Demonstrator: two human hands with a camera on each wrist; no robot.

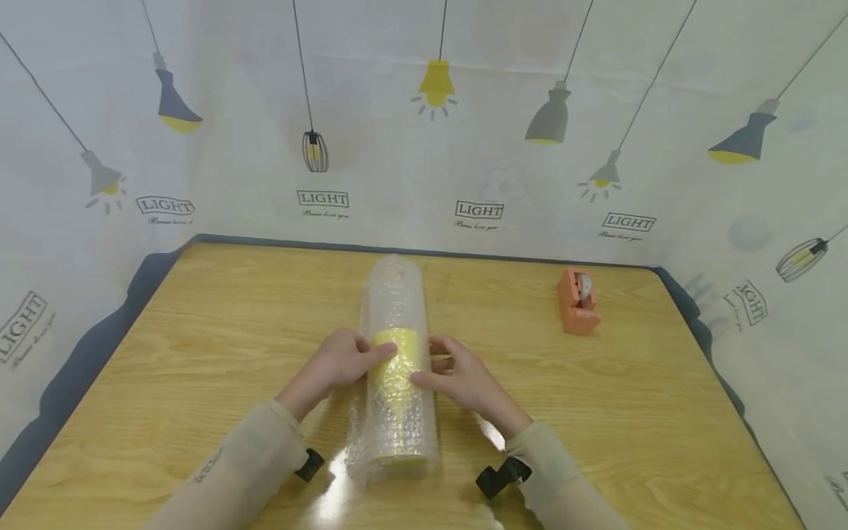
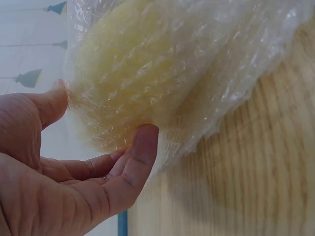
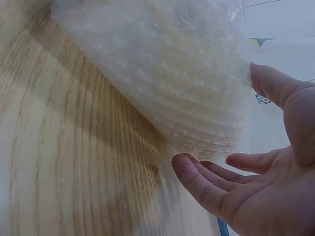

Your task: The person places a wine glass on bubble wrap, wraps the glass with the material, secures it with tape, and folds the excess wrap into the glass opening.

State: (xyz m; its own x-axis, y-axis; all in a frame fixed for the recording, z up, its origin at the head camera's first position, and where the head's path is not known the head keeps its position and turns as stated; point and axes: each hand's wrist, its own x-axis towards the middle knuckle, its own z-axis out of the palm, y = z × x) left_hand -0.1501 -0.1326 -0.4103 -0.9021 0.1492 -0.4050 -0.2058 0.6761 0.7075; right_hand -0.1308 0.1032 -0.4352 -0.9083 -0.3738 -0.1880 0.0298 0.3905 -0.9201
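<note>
A long roll of bubble wrap (image 1: 396, 294) lies lengthwise on the wooden table (image 1: 232, 324), with a yellow thing showing through its layers; its kind is hidden by the wrap. On the roll's left side, my left hand (image 1: 347, 357) holds it with the thumb on top over the yellow part and curled fingers at the side, seen also in the left wrist view. From the right, my right hand (image 1: 467, 375) touches the roll with its thumb tip. Its fingers (image 3: 211, 189) stretch loosely along the underside edge in the right wrist view.
An orange tape dispenser (image 1: 578, 305) with a roll of tape stands at the back right of the table. A loose flap of wrap spreads along the roll's left side. Behind the table hangs a white backdrop (image 1: 391, 162) printed with lamps.
</note>
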